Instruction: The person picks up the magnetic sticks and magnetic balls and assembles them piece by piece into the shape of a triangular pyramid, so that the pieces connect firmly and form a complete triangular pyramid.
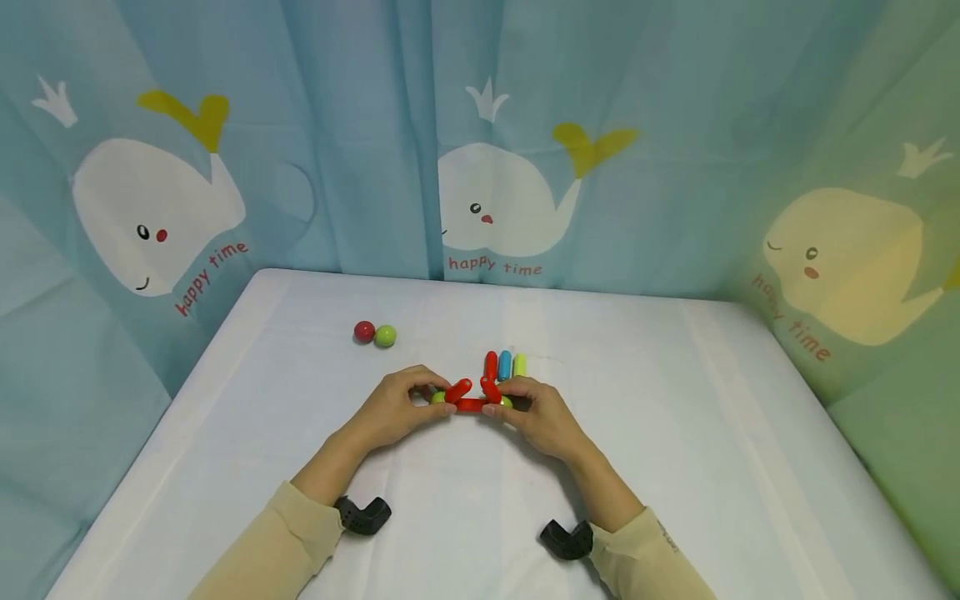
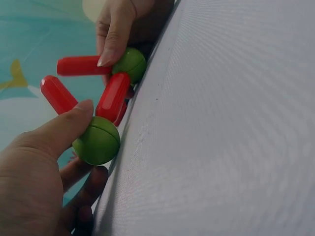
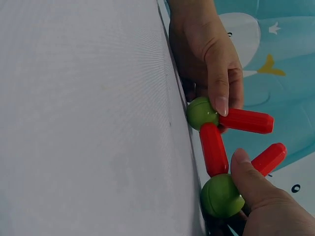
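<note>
Head view: my left hand (image 1: 393, 408) and right hand (image 1: 542, 417) are meeting at the middle of the white desk (image 1: 675, 433), both curling their fingers around a small build of red rods and green balls (image 1: 472, 398). The base rod is lying with its long axis running left to right between my two hands, one end at each, so neither hand is nearer. Two more red rods are slanting up from the ends. A red, a blue and a yellow-green rod (image 1: 504, 364) are lying side by side just behind my right hand; a red ball (image 1: 363, 332) and a green ball (image 1: 386, 336) are sitting together well off to the left.

Left wrist view: my left thumb is pressing on the near green ball (image 2: 97, 141), pinching it; the fingers beneath are probably backing it, though they are shadowed.

Right wrist view: my right thumb is pinching the other green ball (image 3: 220, 196), with the base rod (image 3: 213, 149) running away toward my left hand.
</note>
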A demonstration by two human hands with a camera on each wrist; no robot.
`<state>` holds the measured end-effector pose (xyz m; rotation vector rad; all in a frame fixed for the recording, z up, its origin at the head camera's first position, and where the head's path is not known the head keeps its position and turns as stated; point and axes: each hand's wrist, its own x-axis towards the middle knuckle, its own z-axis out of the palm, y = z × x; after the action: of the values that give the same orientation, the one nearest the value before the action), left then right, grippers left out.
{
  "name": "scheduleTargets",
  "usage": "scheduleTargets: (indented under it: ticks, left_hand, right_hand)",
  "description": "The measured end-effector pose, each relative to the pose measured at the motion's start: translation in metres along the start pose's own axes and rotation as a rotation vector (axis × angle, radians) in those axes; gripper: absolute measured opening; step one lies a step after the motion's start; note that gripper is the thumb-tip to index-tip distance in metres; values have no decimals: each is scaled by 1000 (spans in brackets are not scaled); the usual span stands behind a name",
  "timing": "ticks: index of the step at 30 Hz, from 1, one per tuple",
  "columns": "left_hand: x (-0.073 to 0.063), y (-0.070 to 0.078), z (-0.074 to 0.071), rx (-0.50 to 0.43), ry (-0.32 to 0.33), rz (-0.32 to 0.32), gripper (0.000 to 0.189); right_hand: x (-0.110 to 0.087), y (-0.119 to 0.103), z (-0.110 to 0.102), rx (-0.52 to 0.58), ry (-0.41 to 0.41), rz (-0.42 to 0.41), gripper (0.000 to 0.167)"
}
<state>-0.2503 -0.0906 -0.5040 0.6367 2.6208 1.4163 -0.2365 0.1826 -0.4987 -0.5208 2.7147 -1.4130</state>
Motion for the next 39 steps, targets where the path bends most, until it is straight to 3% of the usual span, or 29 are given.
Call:
scheduleTargets:
  ticks: [9, 21, 33, 36, 39]
  left_hand:
    - [0, 0, 1, -23, -1, -11, 28]
    - [1, 0, 2, 13, 9, -7, 30]
    - [2, 4, -6, -7, 20, 28, 54]
    - [1, 4, -12, -6, 58, 44, 54]
    - [2, 2, -21, 9, 135, 49, 48]
  right_hand:
    - [0, 0, -1, 20, 5, -16, 25]
    - [0, -2, 0, 1, -2, -3, 24]
    - [1, -2, 1, 11, -11, 12, 23]
    - [0, -3, 1, 19, -20, 17, 23]
    - [0, -3, 1, 27, -24, 20, 22]
